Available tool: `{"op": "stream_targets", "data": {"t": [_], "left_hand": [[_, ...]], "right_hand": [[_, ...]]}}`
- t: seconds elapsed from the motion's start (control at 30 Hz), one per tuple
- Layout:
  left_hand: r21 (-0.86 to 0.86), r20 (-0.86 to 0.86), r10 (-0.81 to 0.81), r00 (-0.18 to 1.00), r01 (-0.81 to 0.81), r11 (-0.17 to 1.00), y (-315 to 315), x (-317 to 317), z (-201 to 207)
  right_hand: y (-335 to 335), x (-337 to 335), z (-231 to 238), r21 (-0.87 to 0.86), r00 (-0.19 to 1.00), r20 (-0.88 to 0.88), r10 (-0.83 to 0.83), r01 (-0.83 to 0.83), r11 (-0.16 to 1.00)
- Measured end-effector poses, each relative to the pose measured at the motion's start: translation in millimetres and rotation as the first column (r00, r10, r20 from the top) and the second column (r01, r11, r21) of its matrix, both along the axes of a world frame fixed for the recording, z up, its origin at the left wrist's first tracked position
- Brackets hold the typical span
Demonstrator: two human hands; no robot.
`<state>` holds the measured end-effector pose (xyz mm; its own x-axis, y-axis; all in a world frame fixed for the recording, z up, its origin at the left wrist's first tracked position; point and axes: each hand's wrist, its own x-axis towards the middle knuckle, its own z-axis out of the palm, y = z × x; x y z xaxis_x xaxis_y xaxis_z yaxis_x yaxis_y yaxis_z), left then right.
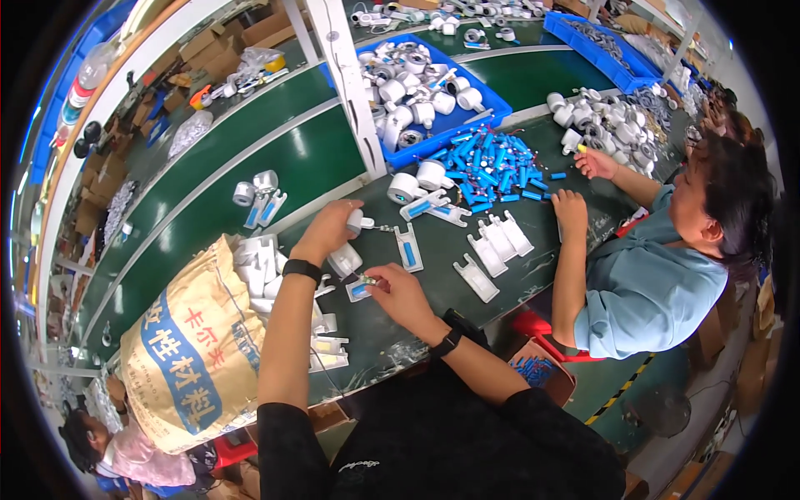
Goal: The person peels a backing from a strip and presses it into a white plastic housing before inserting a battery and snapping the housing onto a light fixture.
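My left hand (327, 232) is closed round a white plastic housing with a round end (357, 222), its fingers partly hidden. My right hand (400, 293) pinches a small green circuit board (368, 281). Directly below that board lies a white tray-shaped shell with a blue cylindrical battery (360, 291) in it. Thin wires run near the board, but where they end is too small to tell. Just beyond my hands, another white shell with a blue battery (408, 252) lies on the green table. White housings with round heads (404, 188) stand farther off.
At my left stands a large paper sack (187, 350) beside piled white shells (262, 267). Loose blue batteries (492, 167) lie heaped ahead, near a blue crate (500, 112) of white housings. Empty white shells (500, 242) are lined up. A co-worker (650, 275) sits at right, hands over the table.
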<state>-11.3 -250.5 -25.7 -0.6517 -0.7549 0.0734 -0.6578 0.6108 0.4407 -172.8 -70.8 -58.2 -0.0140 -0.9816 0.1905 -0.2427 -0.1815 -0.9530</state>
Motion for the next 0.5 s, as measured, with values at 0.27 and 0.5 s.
{"op": "stream_targets", "data": {"t": [0.27,0.5], "left_hand": [[-0.285,-0.018,-0.014,1.000,0.009,0.959,18.1,-4.5,29.0],[-0.162,0.385,-0.071,0.920,0.143,0.976,3.8,-48.3,-4.3]], "right_hand": [[0.4,1.6,-4.3,0.089,0.998,0.042,-0.050,0.046,0.995],[-0.6,1.4,-14.2,0.186,0.973,0.230,-0.011,-0.033,0.982]]}}
